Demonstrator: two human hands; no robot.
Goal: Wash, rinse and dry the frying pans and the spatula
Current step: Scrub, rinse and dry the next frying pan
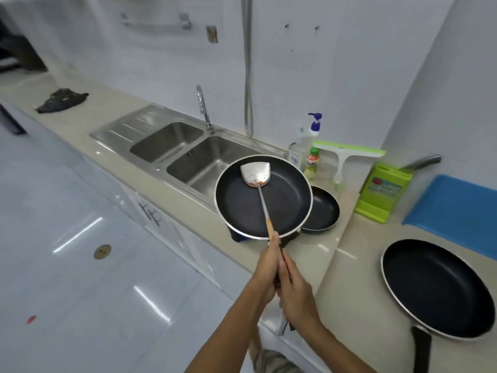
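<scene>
Nothing washed yet, I judge. My left hand fingers curl round the stained spatula, right hand fingers round the large pan handle. Small pan and third pan wait.

Handle of rightmost frying pan past bottom edge

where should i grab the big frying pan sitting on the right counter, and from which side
Grip its black handle, coming from the near side. The frying pan sits flat and upright on the counter, and the handle sticks out from its near rim toward you. The part of the handle in view has nothing on it.
</scene>
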